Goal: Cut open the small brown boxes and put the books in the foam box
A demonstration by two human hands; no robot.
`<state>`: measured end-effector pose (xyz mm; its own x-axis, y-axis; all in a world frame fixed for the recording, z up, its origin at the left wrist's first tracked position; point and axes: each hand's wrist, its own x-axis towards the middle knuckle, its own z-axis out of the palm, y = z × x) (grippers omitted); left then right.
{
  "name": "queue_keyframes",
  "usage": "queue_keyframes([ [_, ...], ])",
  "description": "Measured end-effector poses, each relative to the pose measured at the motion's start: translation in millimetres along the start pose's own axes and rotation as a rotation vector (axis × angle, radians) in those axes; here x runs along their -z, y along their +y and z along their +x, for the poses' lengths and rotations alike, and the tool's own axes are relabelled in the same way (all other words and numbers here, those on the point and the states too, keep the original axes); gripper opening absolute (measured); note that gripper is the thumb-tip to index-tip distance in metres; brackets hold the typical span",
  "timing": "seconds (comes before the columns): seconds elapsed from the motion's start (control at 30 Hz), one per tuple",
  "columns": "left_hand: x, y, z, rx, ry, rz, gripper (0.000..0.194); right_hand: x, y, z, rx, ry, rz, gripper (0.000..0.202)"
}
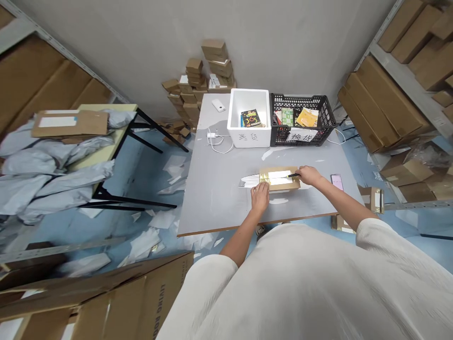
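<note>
To the far left of the brown cardboard parcel (279,168), a white charger (211,135) and its cable lie on the grey table (212,189). At the parcel's left end sits a flat whitish sheet (249,181). The left hand (260,196), half open with fingers bent, presses on the parcel's near left corner beside a band of yellowish packing tape (264,176); whether the thumb grips below, I cannot tell. Along the parcel's middle runs a white label (280,174). A slim utility knife (293,175) crosses the parcel's right half, tip pointing left. The right hand (308,175) is closed around its handle at the parcel's right end.

The knife seems to be working along the top, its tip aimed the bracing hand's way. Better, I judge, to move the left fingers off that line while keeping firm pressure, hold the blade shallow to spare the contents, and make short, light strokes. Right of the parcel, the smartphone (337,182) lies clear of the stroke.
</note>
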<state>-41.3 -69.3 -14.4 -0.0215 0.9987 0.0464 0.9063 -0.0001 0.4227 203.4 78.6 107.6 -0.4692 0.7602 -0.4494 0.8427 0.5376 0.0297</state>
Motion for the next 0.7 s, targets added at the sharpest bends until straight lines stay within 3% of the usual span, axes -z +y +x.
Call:
queue_keyframes([
  [0.27, 5.6, 6.5, 1.1, 0.039, -0.030, 0.042, 0.052, -26.1, 63.3, -18.4, -0.045, 0.045, 0.040, 0.034],
  [0.7, 1.1, 11.8, 2.8, 0.058, -0.020, 0.094, 0.053, -49.4, 115.6, -31.0, 0.017, 0.115, 0.189, 0.036],
])
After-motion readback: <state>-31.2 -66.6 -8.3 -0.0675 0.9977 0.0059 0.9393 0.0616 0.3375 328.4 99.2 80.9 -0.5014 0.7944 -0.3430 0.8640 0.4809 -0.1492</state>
